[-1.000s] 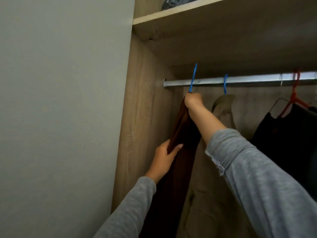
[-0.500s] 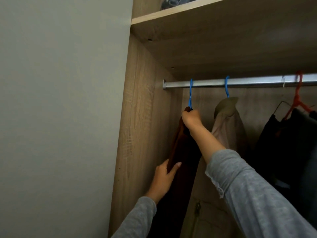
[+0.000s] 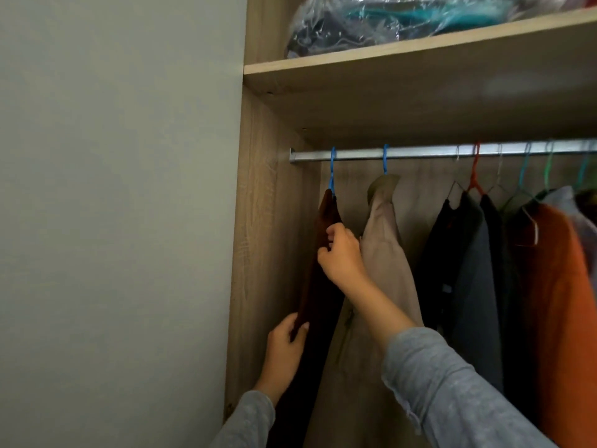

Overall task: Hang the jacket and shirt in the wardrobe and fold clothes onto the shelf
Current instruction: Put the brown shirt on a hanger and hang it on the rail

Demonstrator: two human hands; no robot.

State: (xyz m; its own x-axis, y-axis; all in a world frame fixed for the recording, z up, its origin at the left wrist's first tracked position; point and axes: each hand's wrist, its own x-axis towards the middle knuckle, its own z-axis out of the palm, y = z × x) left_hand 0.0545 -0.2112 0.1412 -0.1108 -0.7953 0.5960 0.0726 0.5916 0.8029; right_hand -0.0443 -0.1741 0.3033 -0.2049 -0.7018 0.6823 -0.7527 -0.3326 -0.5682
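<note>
Fingers (image 3: 324, 253) around brown shirt (image 3: 312, 287) edge

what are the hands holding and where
Both hold the dark brown garment: right hand pinches its edge near the shoulder, left hand grips its edge lower down.

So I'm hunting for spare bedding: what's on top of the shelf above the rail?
A clear plastic bag lies on the shelf, holding dark and teal fabric; anything behind it is hidden.

On the rail (image 3: 420, 154), shirt (image 3: 319, 292) leftmost, jacket (image 3: 384, 247) just right of it; bagged bundle (image 3: 387, 24) on the shelf (image 3: 420, 51) above.
</note>
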